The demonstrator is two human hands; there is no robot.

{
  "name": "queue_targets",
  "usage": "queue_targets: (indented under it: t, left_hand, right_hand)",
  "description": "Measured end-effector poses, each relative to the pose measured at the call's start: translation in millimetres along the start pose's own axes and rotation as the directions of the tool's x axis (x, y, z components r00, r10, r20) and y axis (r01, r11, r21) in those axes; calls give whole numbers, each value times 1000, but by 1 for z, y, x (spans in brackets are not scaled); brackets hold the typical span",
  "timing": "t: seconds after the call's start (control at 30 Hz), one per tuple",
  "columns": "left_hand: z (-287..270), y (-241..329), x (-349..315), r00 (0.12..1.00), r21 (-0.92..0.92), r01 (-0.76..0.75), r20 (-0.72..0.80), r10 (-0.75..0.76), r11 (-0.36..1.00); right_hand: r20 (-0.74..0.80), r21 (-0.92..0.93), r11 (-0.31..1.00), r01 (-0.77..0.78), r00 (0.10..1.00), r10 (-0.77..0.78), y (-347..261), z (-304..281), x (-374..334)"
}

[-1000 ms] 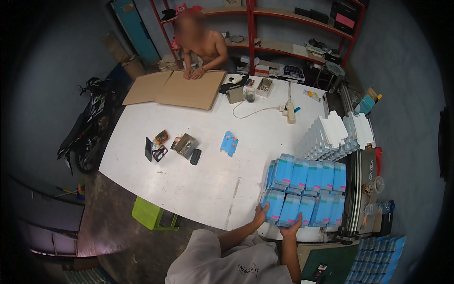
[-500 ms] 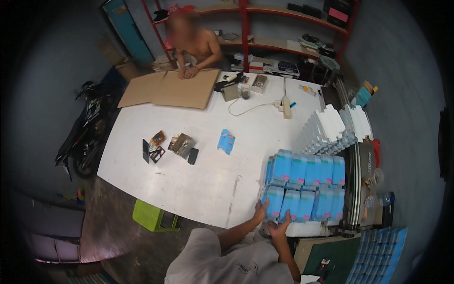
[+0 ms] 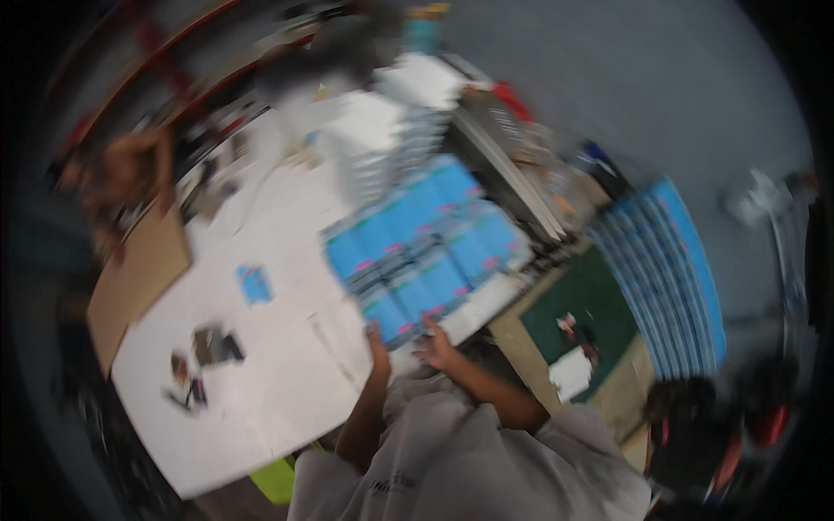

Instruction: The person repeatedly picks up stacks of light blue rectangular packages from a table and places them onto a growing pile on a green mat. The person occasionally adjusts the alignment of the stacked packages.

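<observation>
Overhead view of a person at a white table point(image 3: 269, 382); clock directions are taken from the centre of the block of blue packs point(image 3: 417, 217), with twelve at the top. The packs lie on the table in two adjoining rows. The left hand point(image 3: 379, 356) is at seven o'clock and the right hand point(image 3: 440, 349) at six, apart from each other, fingertips at the near edge of the nearer row. Blur prevents telling whether either clamps a pack or merely rests against it. Judged from the layout, the two rows are largely assembled; the near edge, where the hands are, appears to be the part being attended to. A single blue piece point(image 3: 254, 284) lies apart, between eight and nine o'clock. White stacks point(image 3: 373, 122) stand at eleven, and a separate blue stack point(image 3: 665, 286) at three. How much remains to be done cannot be told.
</observation>
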State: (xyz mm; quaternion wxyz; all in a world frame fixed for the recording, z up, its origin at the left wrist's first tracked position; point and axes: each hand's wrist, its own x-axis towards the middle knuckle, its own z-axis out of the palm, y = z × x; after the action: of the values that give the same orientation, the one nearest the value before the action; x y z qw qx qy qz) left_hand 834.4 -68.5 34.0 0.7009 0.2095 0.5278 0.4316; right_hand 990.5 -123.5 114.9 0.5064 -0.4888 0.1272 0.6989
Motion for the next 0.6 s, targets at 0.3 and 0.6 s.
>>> queue_targets:
  t: [0.3, 0.6]
  left_hand:
    - [3, 12, 2, 992, -22, -8, 129, 11, 1000]
    - [14, -3, 10, 986, 300, -127, -70, 154, 946]
  right_hand:
    - [-36, -340, 725, 599, 762, -646, -158, -172, -80]
    - [-242, -557, 579, 596, 550, -799, -364, -421, -199]
